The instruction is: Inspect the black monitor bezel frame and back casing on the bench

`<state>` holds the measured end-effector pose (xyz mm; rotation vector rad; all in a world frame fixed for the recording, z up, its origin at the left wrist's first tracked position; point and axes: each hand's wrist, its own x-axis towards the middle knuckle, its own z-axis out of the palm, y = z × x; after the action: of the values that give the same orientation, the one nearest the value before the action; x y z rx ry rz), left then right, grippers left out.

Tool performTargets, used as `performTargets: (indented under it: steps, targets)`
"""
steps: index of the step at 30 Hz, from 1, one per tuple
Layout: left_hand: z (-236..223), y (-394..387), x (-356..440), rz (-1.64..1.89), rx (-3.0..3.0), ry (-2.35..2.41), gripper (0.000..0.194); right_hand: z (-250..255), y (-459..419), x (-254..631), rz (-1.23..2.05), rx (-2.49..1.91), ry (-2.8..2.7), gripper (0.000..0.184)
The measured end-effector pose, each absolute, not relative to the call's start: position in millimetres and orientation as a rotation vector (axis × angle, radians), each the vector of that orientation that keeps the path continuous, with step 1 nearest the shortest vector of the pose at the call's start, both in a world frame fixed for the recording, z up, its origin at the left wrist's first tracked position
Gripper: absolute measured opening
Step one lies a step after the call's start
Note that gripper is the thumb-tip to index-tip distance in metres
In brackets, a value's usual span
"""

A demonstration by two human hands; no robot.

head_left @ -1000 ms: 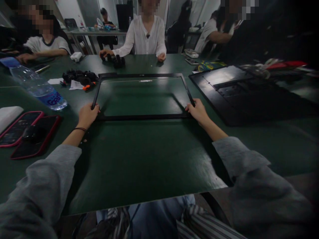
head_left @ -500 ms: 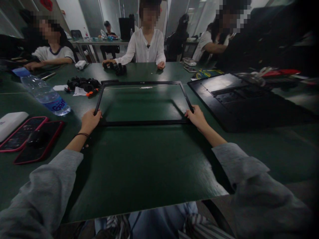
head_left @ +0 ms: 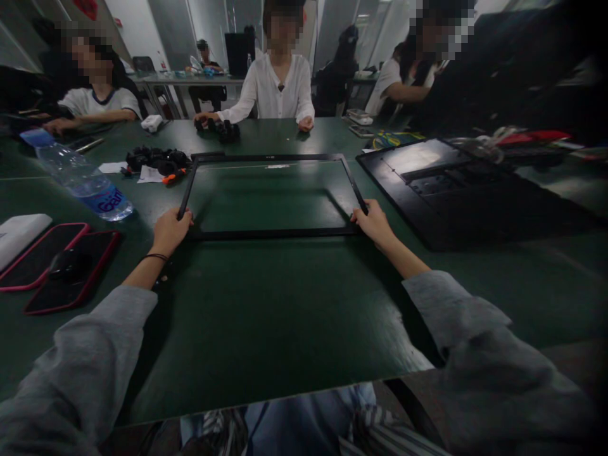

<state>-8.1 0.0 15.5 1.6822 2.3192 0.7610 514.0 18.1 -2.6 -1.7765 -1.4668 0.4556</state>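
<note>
A thin black monitor frame (head_left: 270, 235), rectangular with an open middle, is held between both hands above the green table (head_left: 275, 316). My left hand (head_left: 171, 232) is closed around its left side near the lower corner. On the opposite side my right hand (head_left: 373, 223) grips the frame near the lower right corner. The green tabletop shows through the opening. Whether the frame's far edge touches the table I cannot tell. To the right of my right hand lies a large black panel (head_left: 427, 190) with screw points and a recessed strip.
At left stand a tilted-looking water bottle (head_left: 90, 183), a white box (head_left: 21, 237) and two red-edged phones (head_left: 42, 253), with a black mouse-like object (head_left: 66, 263) on one. Black parts (head_left: 156, 161) lie behind the frame. A person in white (head_left: 280, 88) sits opposite; others sit nearby.
The whole view has shifted very slightly. Both hands keep the same hold on the frame, and the left phone's screen has gone dark.
</note>
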Motion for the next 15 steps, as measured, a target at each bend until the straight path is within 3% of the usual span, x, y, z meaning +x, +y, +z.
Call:
performTargets:
  steps: [15]
  targets:
    - [18.8,-1.8,-4.8,0.771,1.649,2.319,0.037,-6.7,20.5,517.1,0.463,-1.763,-1.462,0.044]
